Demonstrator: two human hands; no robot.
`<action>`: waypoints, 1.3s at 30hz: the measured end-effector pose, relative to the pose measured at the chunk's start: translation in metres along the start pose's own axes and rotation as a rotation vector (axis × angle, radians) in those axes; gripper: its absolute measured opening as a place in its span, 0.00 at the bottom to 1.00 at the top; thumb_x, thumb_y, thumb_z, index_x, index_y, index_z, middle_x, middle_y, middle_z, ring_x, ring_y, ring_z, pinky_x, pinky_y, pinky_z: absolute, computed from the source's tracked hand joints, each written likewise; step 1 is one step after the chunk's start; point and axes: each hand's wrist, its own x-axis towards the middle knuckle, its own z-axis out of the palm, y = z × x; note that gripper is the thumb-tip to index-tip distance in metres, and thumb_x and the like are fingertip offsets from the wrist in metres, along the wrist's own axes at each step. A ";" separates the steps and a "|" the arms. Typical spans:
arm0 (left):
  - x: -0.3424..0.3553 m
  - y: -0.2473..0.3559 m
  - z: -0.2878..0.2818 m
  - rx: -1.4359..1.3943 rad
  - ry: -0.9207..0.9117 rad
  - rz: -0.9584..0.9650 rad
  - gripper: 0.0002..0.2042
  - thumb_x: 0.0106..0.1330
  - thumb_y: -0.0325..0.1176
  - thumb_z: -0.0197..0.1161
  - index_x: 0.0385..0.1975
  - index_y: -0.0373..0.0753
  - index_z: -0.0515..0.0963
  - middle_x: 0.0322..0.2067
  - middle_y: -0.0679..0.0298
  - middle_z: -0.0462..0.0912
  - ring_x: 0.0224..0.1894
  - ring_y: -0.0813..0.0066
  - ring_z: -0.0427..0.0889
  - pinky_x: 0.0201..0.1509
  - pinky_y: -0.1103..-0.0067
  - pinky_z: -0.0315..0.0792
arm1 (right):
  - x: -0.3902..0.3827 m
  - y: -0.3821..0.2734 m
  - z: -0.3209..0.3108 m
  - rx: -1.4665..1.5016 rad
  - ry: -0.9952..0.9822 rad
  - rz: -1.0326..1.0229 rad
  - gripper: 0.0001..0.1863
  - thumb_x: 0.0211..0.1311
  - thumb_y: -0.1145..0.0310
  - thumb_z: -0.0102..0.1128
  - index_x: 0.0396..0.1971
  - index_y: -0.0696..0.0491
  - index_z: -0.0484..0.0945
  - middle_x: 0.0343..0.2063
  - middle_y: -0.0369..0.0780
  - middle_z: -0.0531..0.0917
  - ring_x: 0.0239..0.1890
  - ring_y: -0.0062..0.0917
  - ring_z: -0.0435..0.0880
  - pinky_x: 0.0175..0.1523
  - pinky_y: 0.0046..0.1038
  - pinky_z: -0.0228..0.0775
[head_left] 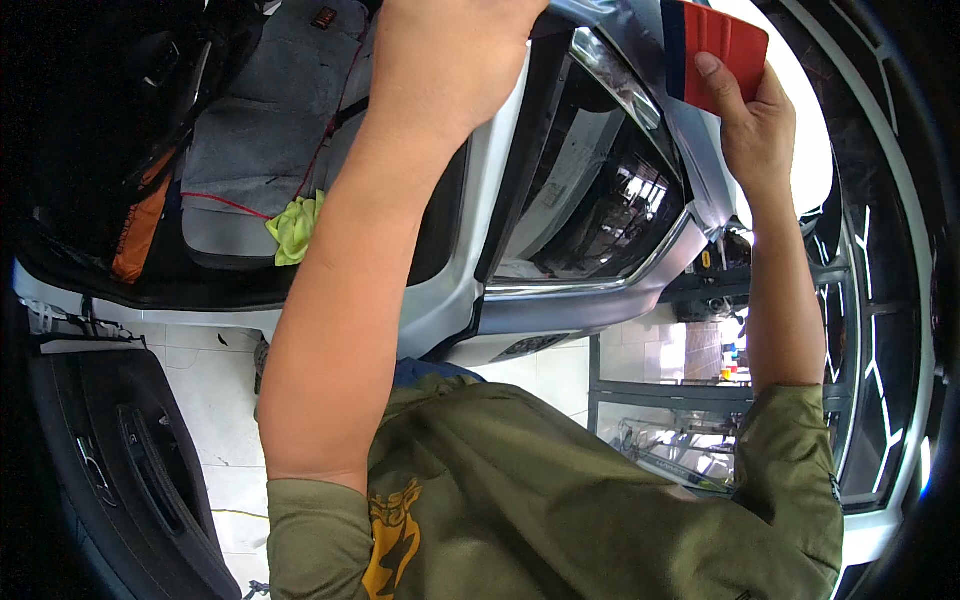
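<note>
Squeegee (738,50), red with dark edge, is gripped in the right hand (752,125) up-right of the side window (600,190) on my feed; left hand (455,50) sits up-left of that window, fingers out of frame so I can't tell its grip, yellow-green cloth (295,230) further left.

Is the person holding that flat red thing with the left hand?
No, the right hand holds the flat red thing, its thumb resting across it.
</note>
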 end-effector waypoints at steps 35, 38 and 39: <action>-0.066 -0.045 0.036 -0.431 -0.133 -0.401 0.12 0.69 0.37 0.58 0.42 0.32 0.76 0.32 0.61 0.81 0.33 0.73 0.82 0.42 0.76 0.76 | -0.069 -0.032 -0.057 0.421 -0.297 -0.210 0.12 0.52 0.74 0.57 0.38 0.58 0.77 0.27 0.42 0.79 0.28 0.29 0.79 0.36 0.29 0.73; -0.069 -0.028 0.047 -0.219 -0.105 -0.384 0.12 0.69 0.35 0.58 0.42 0.32 0.76 0.32 0.61 0.81 0.33 0.73 0.82 0.42 0.76 0.77 | -0.089 -0.065 -0.066 0.566 -0.259 -0.735 0.08 0.53 0.72 0.57 0.33 0.59 0.79 0.30 0.45 0.80 0.32 0.35 0.82 0.36 0.32 0.79; -0.076 -0.020 0.054 -0.218 -0.131 -0.396 0.11 0.69 0.34 0.57 0.43 0.31 0.76 0.33 0.60 0.81 0.34 0.74 0.83 0.43 0.77 0.77 | -0.092 -0.075 -0.077 0.646 -0.227 -0.730 0.07 0.52 0.73 0.58 0.30 0.60 0.80 0.31 0.44 0.80 0.31 0.34 0.82 0.36 0.30 0.80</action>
